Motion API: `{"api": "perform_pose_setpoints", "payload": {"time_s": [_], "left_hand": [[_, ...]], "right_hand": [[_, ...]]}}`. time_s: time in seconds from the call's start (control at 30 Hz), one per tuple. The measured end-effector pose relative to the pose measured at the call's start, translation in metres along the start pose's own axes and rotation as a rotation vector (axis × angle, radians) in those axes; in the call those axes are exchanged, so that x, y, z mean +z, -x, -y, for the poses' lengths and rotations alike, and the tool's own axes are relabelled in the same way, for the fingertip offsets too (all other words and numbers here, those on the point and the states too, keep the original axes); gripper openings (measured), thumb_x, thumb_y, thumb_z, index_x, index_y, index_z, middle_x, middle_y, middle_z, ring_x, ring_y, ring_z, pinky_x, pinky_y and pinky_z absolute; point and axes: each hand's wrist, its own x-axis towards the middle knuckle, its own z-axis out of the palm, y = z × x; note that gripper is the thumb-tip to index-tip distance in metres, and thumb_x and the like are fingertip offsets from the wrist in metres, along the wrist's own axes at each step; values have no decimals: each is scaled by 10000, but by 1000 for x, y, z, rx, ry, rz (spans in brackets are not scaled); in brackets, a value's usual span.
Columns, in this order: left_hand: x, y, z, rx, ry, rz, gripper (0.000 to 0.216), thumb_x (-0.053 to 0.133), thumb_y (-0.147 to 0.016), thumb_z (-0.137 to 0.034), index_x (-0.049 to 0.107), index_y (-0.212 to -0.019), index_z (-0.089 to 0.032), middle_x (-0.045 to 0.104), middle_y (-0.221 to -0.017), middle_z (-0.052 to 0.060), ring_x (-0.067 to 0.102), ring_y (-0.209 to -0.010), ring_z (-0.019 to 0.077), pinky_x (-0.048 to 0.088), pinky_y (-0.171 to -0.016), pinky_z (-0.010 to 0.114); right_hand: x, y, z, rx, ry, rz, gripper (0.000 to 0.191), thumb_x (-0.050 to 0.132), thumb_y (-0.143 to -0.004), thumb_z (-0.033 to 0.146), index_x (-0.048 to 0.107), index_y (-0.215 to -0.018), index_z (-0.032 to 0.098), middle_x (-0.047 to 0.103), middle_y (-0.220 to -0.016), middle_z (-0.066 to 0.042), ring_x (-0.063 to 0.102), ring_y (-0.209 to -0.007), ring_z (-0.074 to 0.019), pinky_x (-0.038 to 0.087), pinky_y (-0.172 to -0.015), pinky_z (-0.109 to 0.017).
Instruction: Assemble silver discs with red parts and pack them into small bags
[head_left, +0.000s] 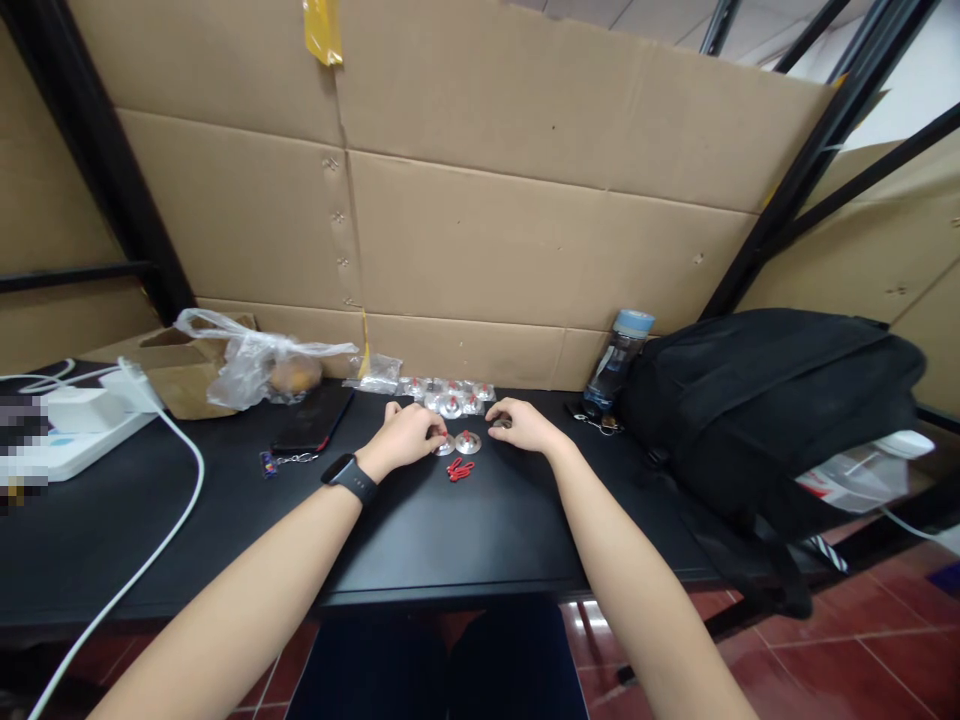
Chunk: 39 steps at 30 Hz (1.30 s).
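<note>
My left hand (409, 437), with a black watch on the wrist, has its fingers pinched at the red top of a small silver finger cymbal (445, 446). Just to the right, another domed finger cymbal (468, 443) lies on the black table, a red piece on its top. In front of the pair rests a looped red cord (460, 469). My right hand (521, 426) hovers at the right of the cymbals, thumb and forefinger curved and apart. Behind both hands sit several similar cymbals (450, 404) in clear plastic wrapping.
Left stand a tied plastic bag (259, 365), a cardboard box (187, 380), a dark flat case (311, 420), a keychain (296, 458) and a white power strip (82, 440) with cables. On the right are a bottle (616, 365), keys (600, 424) and a black backpack (772, 400). Cardboard (480, 240) walls the back.
</note>
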Motion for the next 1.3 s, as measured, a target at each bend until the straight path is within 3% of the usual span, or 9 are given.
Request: {"api": "perform_pose_setpoints", "payload": {"time_s": [0.2,0.37,0.5,0.6,0.8,0.9,1.0,1.13,1.3], "left_hand": [[-2,2,-6,39,38,1,137,606,-848,-304,727,-912,-297,750,-820,2,645,-917,233,288,-895,404],[-6,0,-1,15,47,-31,213,641,-837,-419,727,-1002,-315,752,-897,14,633,-1004,266,321,-918,414],[-16,-3,30,-82,-70,-100,310,497,-926,-483,744,-974,-304,734,-1111,60,574,-1133,324,332,-965,494],[-17,-1,63,-235,-242,-149,343,487,-913,-463,763,-942,-261,603,-1390,110,404,-1318,399,306,-1001,586],[-8,1,100,-390,-284,-4,454,468,-889,-490,688,-1220,-268,468,-1528,135,309,-1384,447,302,-998,668],[-10,2,97,-391,-276,16,528,452,-900,-518,603,-1333,-254,456,-1533,147,304,-1393,449,312,-998,673],[-17,3,82,-353,-295,-44,568,461,-906,-491,533,-1407,-233,418,-1557,156,280,-1405,442,295,-1018,677],[-19,2,51,-195,-285,-119,573,473,-921,-427,468,-1464,-241,421,-1560,140,277,-1417,398,264,-1061,649],[-4,-3,19,7,-231,-170,508,490,-933,-340,494,-1439,-293,480,-1526,92,322,-1402,347,274,-1082,582]], "right_hand": [[8,-1,27,-159,-76,72,374,746,-777,186,717,-1149,212,727,-1096,-65,651,-950,-193,495,-832,-306],[14,-1,35,-209,-51,67,332,712,-822,200,722,-1153,217,735,-1080,-73,666,-967,-213,499,-867,-330],[13,-1,30,-186,-35,43,313,720,-821,225,726,-1134,216,733,-1083,-78,664,-969,-218,498,-841,-328],[11,-1,27,-167,-28,44,286,727,-813,228,738,-1098,216,737,-1051,-72,665,-939,-212,493,-815,-317],[9,-1,26,-158,-27,43,266,734,-802,226,748,-1068,210,737,-1029,-74,666,-920,-211,486,-817,-317],[8,-1,26,-149,-34,41,263,738,-797,221,750,-1060,208,739,-1025,-74,666,-917,-211,487,-820,-321],[8,0,27,-135,-58,34,266,735,-790,198,752,-1055,211,740,-1014,-68,666,-912,-206,490,-819,-318],[10,0,29,-142,-73,31,313,739,-789,193,739,-1101,212,739,-1045,-76,666,-926,-212,497,-829,-328],[15,-1,32,-180,-52,45,326,730,-807,210,728,-1133,208,741,-1045,-77,671,-922,-215,508,-847,-332]]}}
